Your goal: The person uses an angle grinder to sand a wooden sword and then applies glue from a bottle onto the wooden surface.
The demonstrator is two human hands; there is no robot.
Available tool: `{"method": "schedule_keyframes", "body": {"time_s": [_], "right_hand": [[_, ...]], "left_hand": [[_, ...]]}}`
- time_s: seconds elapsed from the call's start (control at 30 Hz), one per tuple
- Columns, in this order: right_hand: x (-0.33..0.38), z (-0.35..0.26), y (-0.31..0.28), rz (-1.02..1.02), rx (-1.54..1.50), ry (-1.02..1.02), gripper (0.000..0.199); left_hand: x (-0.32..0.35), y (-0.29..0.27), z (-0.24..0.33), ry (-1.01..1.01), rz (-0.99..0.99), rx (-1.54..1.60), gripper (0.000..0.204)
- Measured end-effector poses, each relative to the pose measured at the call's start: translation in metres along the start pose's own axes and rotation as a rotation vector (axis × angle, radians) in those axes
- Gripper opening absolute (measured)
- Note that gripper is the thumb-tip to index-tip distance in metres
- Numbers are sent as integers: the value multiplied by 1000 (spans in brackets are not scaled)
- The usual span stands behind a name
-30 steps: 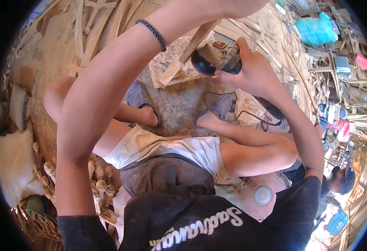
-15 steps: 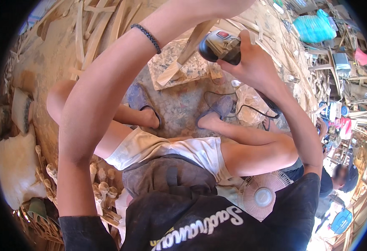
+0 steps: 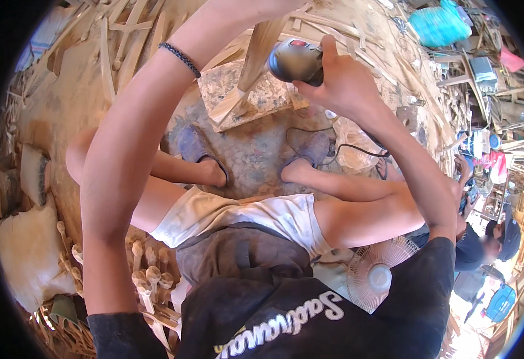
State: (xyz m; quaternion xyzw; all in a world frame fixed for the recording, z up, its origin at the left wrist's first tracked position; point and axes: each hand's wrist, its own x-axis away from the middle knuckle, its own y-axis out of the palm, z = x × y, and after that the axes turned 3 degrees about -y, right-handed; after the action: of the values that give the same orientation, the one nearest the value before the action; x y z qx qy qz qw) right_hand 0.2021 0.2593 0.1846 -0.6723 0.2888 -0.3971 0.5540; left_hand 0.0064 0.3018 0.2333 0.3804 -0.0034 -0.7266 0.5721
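Observation:
My left hand reaches to the top edge, where it closes round the upper end of a pale wooden piece. That piece stands tilted with its foot on a stained square board. My right hand grips a black hand-held power tool and presses it against the side of the wooden piece. A black cord trails from the tool across the ground. I sit with my two sandalled feet just short of the board.
Wood offcuts and sticks lie piled around the dusty ground. Several turned wooden pieces stand by my left thigh beside a white sack. A small white fan sits at my right hip. Another person crouches at the right.
My right hand has carried the power tool upward along the wooden piece, away from me. My left arm and the piece have stayed nearly in place.

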Motion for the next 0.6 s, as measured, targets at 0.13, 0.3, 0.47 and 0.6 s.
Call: {"method": "schedule_keyframes", "body": {"time_s": [0.13,0.3,0.47,0.6], "right_hand": [[0,-1,6,11,-25,-2,100],[6,10,4,66,-96,71,84],[46,53,22,390,-224,216,78],[91,65,43,684,-470,330,81]], "left_hand": [[-5,-6,-1,13,-38,10,8],[-8,-22,5,-2,-51,-5,7],[-5,-39,20,-104,33,51,11],[13,-56,42,-177,-6,-57,24]]}}
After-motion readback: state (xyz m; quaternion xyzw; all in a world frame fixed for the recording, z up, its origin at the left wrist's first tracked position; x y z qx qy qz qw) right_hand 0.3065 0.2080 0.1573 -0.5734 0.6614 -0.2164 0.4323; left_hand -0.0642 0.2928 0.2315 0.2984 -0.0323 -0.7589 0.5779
